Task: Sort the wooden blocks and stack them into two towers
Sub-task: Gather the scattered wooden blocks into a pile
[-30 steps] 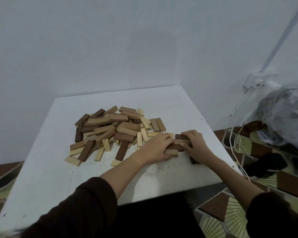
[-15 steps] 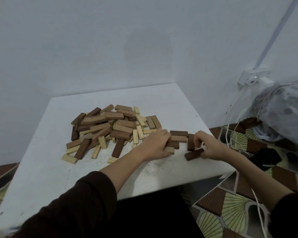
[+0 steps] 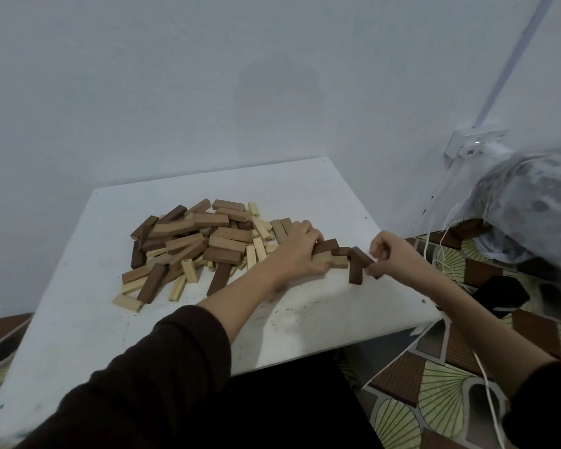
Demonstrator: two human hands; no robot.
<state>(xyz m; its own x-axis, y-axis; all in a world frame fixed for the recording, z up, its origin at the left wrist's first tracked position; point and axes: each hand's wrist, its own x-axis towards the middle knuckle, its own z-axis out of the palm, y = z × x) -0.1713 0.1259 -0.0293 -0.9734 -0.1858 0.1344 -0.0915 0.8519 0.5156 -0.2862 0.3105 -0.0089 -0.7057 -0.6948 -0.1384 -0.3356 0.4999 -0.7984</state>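
Mixed pile [image 3: 201,244] of light and dark blocks sits mid-surface [image 3: 305,189], mostly unsorted. Left hand [image 3: 300,251] just right of the pile, fingers curled down over a small group [image 3: 332,256] of pulled-out blocks, probably pinning it so nothing scatters. Right hand [image 3: 392,257] further right of the pile, fingers narrow, pinching a dark block [image 3: 363,257] by its end, touching a second dark block [image 3: 355,274] under it; can't tell if that one stands or lies. Likely squaring up a dark tower base; no tower yet
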